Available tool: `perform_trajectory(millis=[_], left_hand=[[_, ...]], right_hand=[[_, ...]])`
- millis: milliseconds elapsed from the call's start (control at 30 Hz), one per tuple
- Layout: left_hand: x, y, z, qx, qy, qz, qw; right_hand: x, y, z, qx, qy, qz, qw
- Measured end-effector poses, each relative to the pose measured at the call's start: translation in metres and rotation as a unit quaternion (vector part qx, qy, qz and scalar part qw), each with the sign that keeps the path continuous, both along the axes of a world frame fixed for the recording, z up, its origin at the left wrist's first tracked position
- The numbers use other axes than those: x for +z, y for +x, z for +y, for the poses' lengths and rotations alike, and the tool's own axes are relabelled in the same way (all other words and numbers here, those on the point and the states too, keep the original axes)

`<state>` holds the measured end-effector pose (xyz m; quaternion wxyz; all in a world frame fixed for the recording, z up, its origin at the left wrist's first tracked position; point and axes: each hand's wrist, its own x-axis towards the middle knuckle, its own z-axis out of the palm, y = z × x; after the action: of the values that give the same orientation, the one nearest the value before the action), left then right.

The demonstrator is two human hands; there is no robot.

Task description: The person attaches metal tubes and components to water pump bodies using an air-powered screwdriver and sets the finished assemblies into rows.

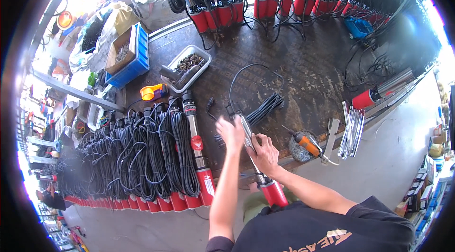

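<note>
A slim submersible pump (pixel 259 175) with a silver tube and a red end lies slanted over the table's near edge, its red end close to my body. My right hand (pixel 266 153) grips the tube about halfway along. Beside the pump's upper end is my left hand (pixel 231 133), slightly blurred, and its fingers are hard to make out. A black cable loops up from the pump's top. Its bundled coil (pixel 265 109) lies just right of that end, partly behind the tube. A cable plug (pixel 210 103) rests left of my left hand.
Several finished-looking pumps with coiled cables (pixel 180 143) line the left; more red-ended ones (pixel 265 8) stand along the back. A white tray of small parts (pixel 204 65), a blue crate (pixel 141 55), an orange tape dispenser (pixel 150 92), an orange screwdriver (pixel 308 144) and metal strips (pixel 350 129) lie around.
</note>
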<state>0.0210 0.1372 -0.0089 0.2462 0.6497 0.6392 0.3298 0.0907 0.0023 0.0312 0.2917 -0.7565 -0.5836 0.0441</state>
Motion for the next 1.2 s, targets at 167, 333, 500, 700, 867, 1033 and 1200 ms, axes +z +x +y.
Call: perform_trajectory(millis=[167, 333, 500, 700, 867, 1033, 1200], left_hand=[[0.004, 0.017, -0.049, 0.037, -0.248, 0.018, 0.968], [0.013, 0.033, -0.062, 0.089, -0.133, 0.048, 0.986], [0.015, 0.033, -0.061, 0.054, -0.133, 0.065, 0.987], [0.019, 0.033, -0.059, 0.053, -0.123, 0.075, 0.988], [0.018, 0.031, -0.059, 0.045, -0.141, 0.070, 0.987], [0.019, 0.029, -0.060, 0.046, -0.147, 0.070, 0.986], [0.015, 0.027, -0.059, 0.037, -0.139, 0.058, 0.988]], right_hand=[[0.004, 0.012, -0.007, 0.055, -0.036, 0.029, 0.997], [0.000, 0.095, -0.064, 0.057, -0.138, 0.019, 0.989], [-0.016, 0.162, -0.112, 0.211, -0.236, -0.208, 0.926], [-0.022, 0.194, -0.103, 0.323, -0.203, -0.208, 0.901], [-0.019, 0.191, -0.106, 0.303, -0.181, -0.186, 0.917], [-0.011, 0.184, -0.104, 0.295, -0.201, -0.183, 0.916], [-0.009, 0.186, -0.095, 0.310, -0.249, -0.154, 0.905]])
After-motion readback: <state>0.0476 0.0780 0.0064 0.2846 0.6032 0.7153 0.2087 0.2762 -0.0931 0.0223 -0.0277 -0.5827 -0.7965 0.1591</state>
